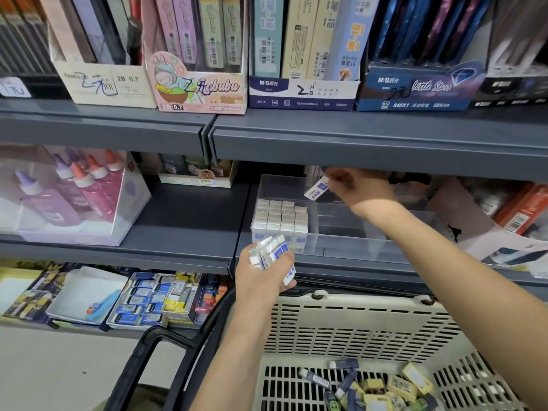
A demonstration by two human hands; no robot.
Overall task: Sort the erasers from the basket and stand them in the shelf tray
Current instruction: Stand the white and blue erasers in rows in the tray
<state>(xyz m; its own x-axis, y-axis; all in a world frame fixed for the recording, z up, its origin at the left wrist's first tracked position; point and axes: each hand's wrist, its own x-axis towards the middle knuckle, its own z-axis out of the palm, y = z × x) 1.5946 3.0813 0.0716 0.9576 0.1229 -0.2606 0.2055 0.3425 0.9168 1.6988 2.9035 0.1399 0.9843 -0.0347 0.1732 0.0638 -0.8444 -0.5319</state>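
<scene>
Right hand [360, 188]: pinching one rectangular white-and-blue eraser [316, 189] above clear plastic tray [341, 241]
Left hand [261, 277]: gripping a stack of boxy erasers [271, 252]
Basket [355, 330]: beige slotted plastic

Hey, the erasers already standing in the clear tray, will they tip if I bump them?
The standing erasers are packed tight against the left wall of the clear tray, so inner ones likely hold. The right-hand column has an open gap beside it and could lean that way. Small, probably light.
</scene>
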